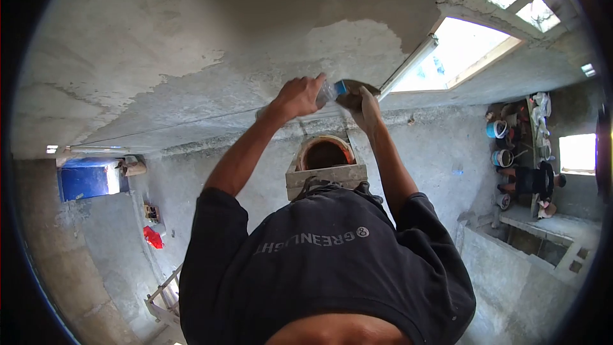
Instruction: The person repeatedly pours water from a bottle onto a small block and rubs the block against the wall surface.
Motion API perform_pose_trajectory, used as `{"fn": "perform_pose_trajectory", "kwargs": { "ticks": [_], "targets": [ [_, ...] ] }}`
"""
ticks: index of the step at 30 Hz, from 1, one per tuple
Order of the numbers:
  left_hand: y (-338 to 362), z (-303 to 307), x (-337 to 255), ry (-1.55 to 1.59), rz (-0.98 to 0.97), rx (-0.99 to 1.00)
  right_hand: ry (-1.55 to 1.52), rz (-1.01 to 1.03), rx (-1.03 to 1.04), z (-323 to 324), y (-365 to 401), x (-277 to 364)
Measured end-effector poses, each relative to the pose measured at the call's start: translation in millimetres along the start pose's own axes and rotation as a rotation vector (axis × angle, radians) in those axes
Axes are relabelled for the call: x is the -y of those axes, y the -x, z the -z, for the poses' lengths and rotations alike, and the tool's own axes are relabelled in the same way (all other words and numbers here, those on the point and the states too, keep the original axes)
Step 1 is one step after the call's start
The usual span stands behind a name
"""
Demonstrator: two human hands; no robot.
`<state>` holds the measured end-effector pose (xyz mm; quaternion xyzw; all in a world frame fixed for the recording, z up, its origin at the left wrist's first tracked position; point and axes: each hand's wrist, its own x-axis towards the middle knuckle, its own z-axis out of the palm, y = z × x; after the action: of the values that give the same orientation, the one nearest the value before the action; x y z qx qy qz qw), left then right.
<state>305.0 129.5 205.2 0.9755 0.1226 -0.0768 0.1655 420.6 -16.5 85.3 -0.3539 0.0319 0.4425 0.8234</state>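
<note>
My left hand (297, 97) is raised before the wall, its fingers wrapped round a clear plastic bottle (329, 92). The bottle lies tilted toward the right, and a blue part shows at its right end. Close beside that end, my right hand (366, 114) grips a dark, flat, mortar-coloured piece (359, 92) by its lower edge; its exact kind is hard to make out. Behind both hands stands the grey plastered wall (255, 32), with a darker, damp-looking patch high up. Below the hands, a round bucket (325, 144) with an orange-marked rim holds dark material.
The bucket stands by a wooden plank support (329, 176) at my front. An opening with a wooden frame (476, 51) lies at upper right. Further right, a person (533, 180) is near several buckets (497, 130). A red bag (153, 237) lies at left, by a wooden frame (165, 300).
</note>
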Motion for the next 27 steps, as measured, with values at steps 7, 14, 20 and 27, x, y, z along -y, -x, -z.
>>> {"fn": "perform_pose_trajectory", "kwargs": {
  "ticks": [7,14,20,27],
  "targets": [
    [-60.6,4.0,-15.3,-0.204,-0.162,0.044,-0.052,0.121,0.005,13.2,-13.0,31.6],
    [-102.6,-6.1,-34.8,-0.357,-0.319,-0.026,-0.137,0.177,-0.035,29.9,-12.1,45.6],
    [-111.6,-2.8,-51.9,-0.185,-0.351,-0.070,-0.250,0.255,0.033,33.2,1.9,69.2],
    [-93.0,6.7,-49.7,0.212,-0.291,-0.275,-0.416,0.273,-0.016,60.9,17.2,97.3]
  ]
}}
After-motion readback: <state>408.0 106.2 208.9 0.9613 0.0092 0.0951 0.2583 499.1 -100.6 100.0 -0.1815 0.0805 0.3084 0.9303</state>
